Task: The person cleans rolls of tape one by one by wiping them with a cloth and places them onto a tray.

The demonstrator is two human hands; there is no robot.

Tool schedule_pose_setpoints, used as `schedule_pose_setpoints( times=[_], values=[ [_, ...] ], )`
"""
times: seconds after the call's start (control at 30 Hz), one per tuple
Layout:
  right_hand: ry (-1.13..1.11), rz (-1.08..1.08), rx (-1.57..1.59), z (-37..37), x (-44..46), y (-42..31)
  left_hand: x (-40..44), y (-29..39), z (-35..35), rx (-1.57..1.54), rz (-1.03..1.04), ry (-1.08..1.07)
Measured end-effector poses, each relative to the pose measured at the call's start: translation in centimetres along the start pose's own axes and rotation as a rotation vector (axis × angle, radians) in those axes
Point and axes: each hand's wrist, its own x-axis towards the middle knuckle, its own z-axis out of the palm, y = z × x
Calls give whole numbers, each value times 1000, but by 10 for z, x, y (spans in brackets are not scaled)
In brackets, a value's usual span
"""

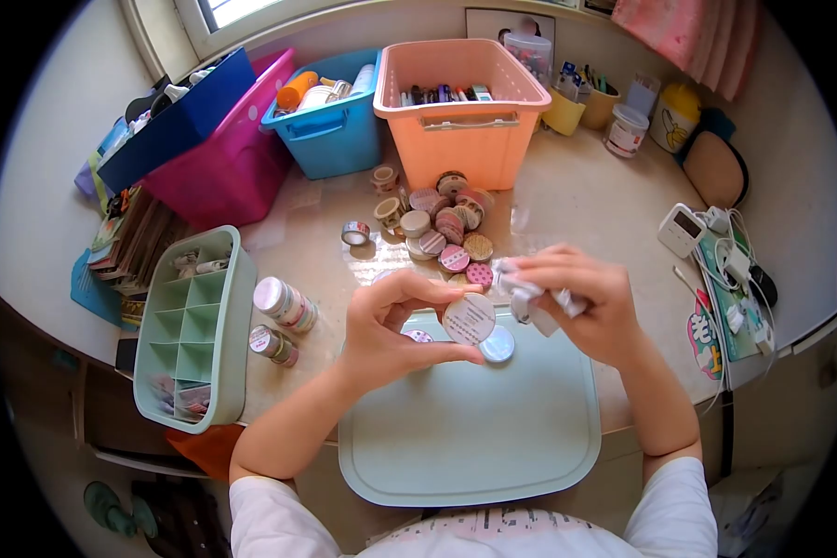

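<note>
A round piece with a printed white face (pixel 469 320) sits between the curved thumb and fingers of the half-open left hand (pixel 381 321), just beside the right hand (pixel 597 299), its fingers bunched around a crumpled white wipe (pixel 521 303), above a pale green tray-like lid (pixel 470 428), with patterned round rolls (pixel 451 224) heaped beyond both hands.

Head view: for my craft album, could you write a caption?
Left hand holds a labelled tape roll above a pale green lid; right hand, crumpled whitish material.
</note>
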Motion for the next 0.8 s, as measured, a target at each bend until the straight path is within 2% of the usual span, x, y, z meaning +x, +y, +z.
schedule_pose_setpoints(
  times=[0.03, 0.1, 0.13, 0.2, 0.23, 0.27, 0.3, 0.33, 0.37, 0.47, 0.5, 0.57, 0.67, 0.73, 0.77, 0.8],
  values=[
    [87, 161, 176, 5, -4, 2, 2, 0, 2, 1, 1, -3],
    [-19, 572, 665, 8, -10, -7, 6, 2, 7, 23, 99, 49],
    [-32, 606, 716, 16, -14, -7, 9, 7, 7, 22, 100, 47],
    [55, 632, 820, 25, -17, -13, 18, 17, 5, 573, 284, 89],
    [70, 628, 839, 25, -18, -12, 17, 17, 3, 572, 285, 88],
    [72, 628, 838, 25, -18, -15, 16, 17, 0, 698, 328, 63],
    [34, 464, 611, 25, -17, -18, 15, 17, -2, 823, 372, 38],
    [-5, 300, 385, 26, -17, -21, 16, 13, 1, 637, 319, 27],
    [-7, 302, 385, 30, -17, -20, 11, 10, -1, 458, 197, -55],
    [10, 274, 246, 37, -18, -7, 10, 7, 10, 321, -32, 96],
    [34, 283, 207, 33, -17, 1, 12, 8, 11, 252, -136, 136],
    [154, 518, 172, 13, -9, 19, 15, 7, 1, 521, -102, 132],
    [105, 597, 125, -35, 8, 37, 20, 15, -5, 625, -83, 102],
    [-184, 740, -282, -53, 15, 24, 20, 15, -5, 636, -140, 80],
    [-181, 740, -284, -51, 14, 26, 20, 15, -4, 634, -138, 78],
    [-192, 649, -270, -43, 11, 33, 19, 15, -3, 657, -144, 59]
  ],
)
